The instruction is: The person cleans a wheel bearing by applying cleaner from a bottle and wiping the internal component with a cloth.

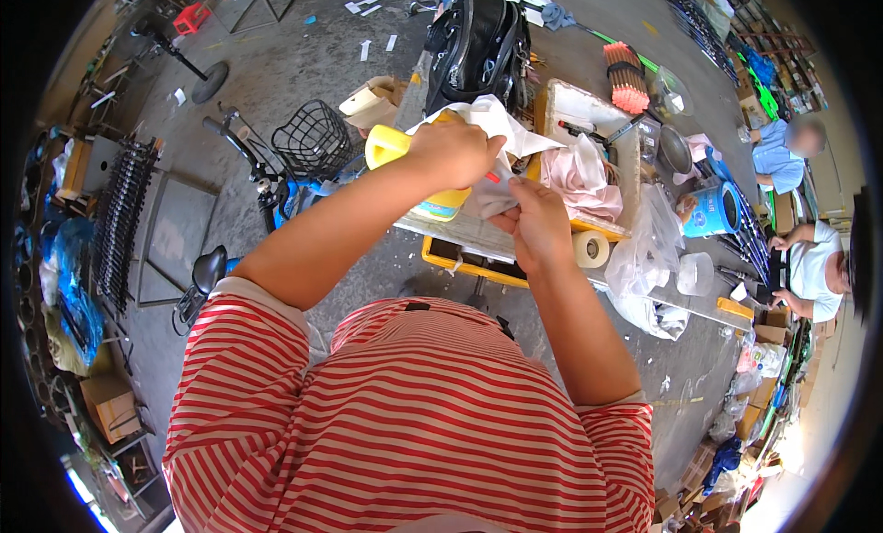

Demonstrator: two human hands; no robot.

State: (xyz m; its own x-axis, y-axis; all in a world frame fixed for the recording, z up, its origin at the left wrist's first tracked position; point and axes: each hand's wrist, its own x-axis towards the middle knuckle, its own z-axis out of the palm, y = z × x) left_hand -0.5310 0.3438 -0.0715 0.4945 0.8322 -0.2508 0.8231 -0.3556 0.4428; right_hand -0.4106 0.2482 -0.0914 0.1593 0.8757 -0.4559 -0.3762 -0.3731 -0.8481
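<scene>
My left hand [452,152] is closed around the upper part of a yellow plastic bottle [445,205], which stands out above and below my fingers. Pinched between the fingers of my right hand [543,222] is a pale cloth [492,198], just right of the bottle. A small red tip [492,177] shows between the two hands; what it belongs to is hidden. More white cloth [501,126] spreads behind my left hand. Below all this lies the worktable [460,234].
A black backpack [478,55] sits at the table's far end. Right of my hands, a foam box [630,170] holds pink cloth [581,179] and pens. Beyond are a tape roll [591,249], plastic bags and a blue bucket [710,211]. A bicycle basket [313,139] stands left; two people are right.
</scene>
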